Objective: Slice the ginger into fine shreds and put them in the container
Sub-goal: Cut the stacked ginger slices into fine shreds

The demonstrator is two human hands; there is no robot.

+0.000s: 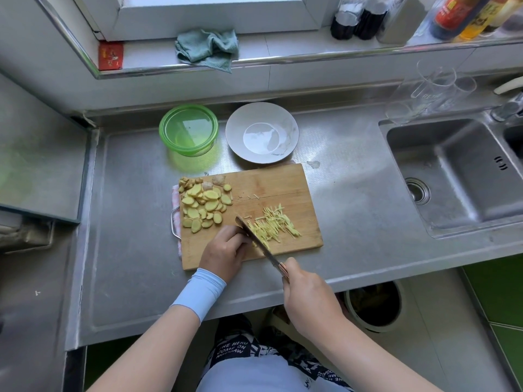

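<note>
A wooden cutting board lies on the steel counter. Round ginger slices are heaped on its left part, and a loose pile of fine ginger shreds lies at its right front. My right hand grips the handle of a knife, whose blade runs diagonally across the near edge of the shreds. My left hand sits with curled fingers right against the blade's left side; what is under the fingertips is hidden. A green translucent container stands behind the board, empty.
A grey plate sits beside the container. A sink lies to the right, with clear glass jugs behind it. A teal cloth and bottles rest on the window ledge. A bin stands below the counter edge.
</note>
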